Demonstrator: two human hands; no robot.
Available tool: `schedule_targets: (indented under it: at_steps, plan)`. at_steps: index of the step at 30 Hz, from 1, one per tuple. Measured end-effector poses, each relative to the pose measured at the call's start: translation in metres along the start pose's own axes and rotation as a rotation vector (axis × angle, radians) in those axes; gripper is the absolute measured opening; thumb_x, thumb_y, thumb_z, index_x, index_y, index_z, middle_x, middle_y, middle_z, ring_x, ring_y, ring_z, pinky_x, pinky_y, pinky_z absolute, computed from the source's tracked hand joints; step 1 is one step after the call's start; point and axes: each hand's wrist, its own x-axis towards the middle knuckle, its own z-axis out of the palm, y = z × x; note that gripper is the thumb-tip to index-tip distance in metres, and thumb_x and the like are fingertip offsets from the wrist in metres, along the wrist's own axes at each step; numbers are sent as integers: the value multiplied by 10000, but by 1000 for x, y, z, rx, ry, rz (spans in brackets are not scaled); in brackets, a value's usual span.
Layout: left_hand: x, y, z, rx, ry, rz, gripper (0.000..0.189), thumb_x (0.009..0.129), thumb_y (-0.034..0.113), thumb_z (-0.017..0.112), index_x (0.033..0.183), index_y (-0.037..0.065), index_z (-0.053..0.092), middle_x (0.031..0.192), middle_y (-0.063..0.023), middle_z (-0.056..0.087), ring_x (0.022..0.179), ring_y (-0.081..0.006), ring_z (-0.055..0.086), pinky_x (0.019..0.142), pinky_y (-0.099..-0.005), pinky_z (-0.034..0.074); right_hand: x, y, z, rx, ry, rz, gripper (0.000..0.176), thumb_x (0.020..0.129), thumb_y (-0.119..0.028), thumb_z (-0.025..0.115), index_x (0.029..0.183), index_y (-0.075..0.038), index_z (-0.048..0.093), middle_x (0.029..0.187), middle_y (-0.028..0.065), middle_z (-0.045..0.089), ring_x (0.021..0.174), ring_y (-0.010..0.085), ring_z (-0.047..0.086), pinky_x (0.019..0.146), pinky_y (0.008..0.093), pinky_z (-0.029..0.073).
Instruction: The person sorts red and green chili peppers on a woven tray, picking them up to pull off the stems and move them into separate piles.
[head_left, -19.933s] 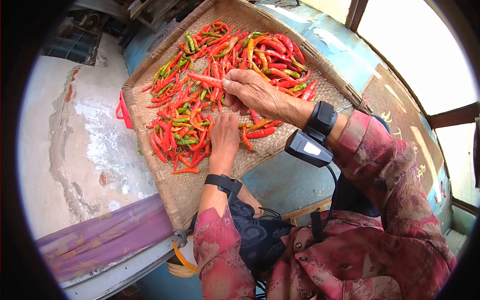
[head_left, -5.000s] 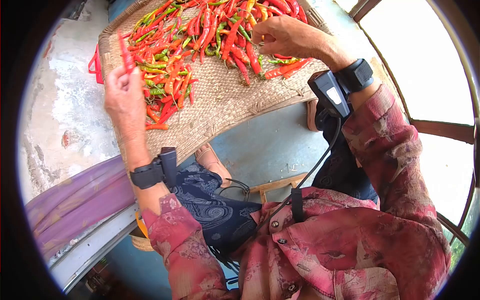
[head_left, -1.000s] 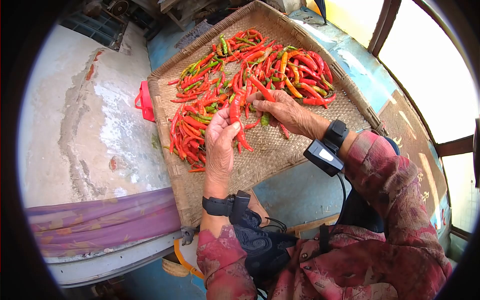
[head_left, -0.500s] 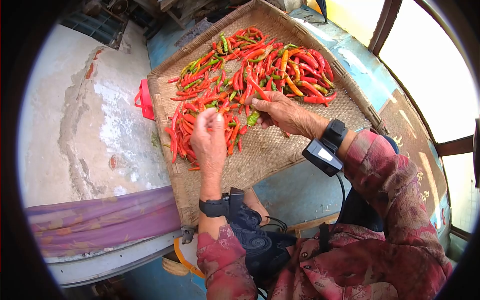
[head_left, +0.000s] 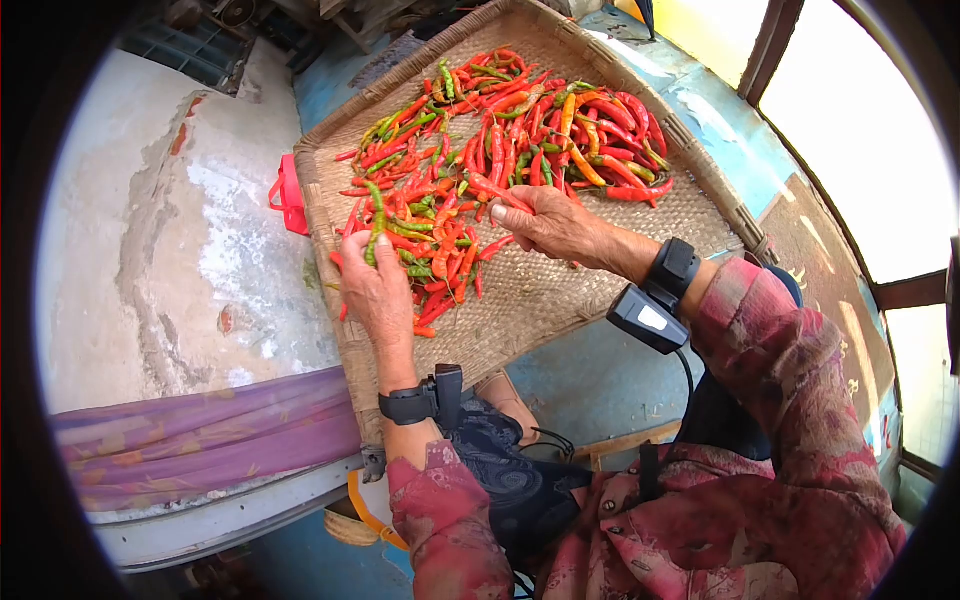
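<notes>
My left hand (head_left: 378, 295) is over the lower left of the chili peppers, its thumb and fingers closed on a curved green chili pepper (head_left: 376, 215) that points upward. To its right, my right hand (head_left: 555, 228) pinches a red chili pepper (head_left: 497, 191) whose far end points up and left. Some of the right fingers are hidden behind the hand. Both hands are over a woven tray (head_left: 530, 305) holding a loose pile of mostly red chili peppers (head_left: 445, 262), with green ones mixed in. A thicker heap of red and orange chili peppers (head_left: 620, 140) lies at the upper right.
A raised woven rim (head_left: 690, 145) borders the tray. To the left stand a worn plaster wall (head_left: 240, 250), a pink bag (head_left: 290, 200) and a purple cloth (head_left: 220, 440). Windows (head_left: 860, 130) are on the right. A cable (head_left: 690, 390) hangs from the right wrist device (head_left: 648, 318).
My left hand has moved left and now holds a green chili pepper upright. The green pepper below my right hand is gone from there. My right hand stays nearly in place with a red pepper.
</notes>
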Motion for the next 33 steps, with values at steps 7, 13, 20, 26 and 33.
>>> schedule_targets:
  at_steps: [7,13,20,26,33]
  plan:
    - [-14,25,6,-213,-78,40,310,866,260,579,1021,-8,564,935,-126,578,819,-204,573,689,-325,468,-4,-10,2,-20,-83,-101,474,921,-447,439,845,14,521,623,45,494,578,128,484,503,285,405]
    - [-32,38,37,-725,-410,-205,295,877,263,579,960,-20,590,819,-68,600,739,-119,547,651,-262,449,3,-3,12,16,-145,-177,348,926,-357,484,928,-13,534,629,32,490,588,114,473,515,271,406]
    - [-28,33,26,-845,-390,-270,212,885,186,551,897,-25,570,746,-4,549,672,-60,476,589,-226,402,9,8,19,-184,-284,-140,426,909,-405,493,1053,-5,503,768,72,530,703,149,542,614,312,464]
    - [1,4,-1,-650,-17,-304,198,886,176,499,835,-14,522,706,-21,526,623,-94,471,571,-269,405,16,42,26,-825,-128,-350,379,814,-233,604,1100,0,518,986,180,528,935,301,530,772,393,453]
    - [11,-42,-36,36,7,-193,258,849,216,520,965,-9,572,700,-140,619,650,-248,594,655,-358,457,18,63,36,-1234,-1,-362,304,757,-80,555,1044,19,533,1009,149,514,969,295,508,738,362,483]
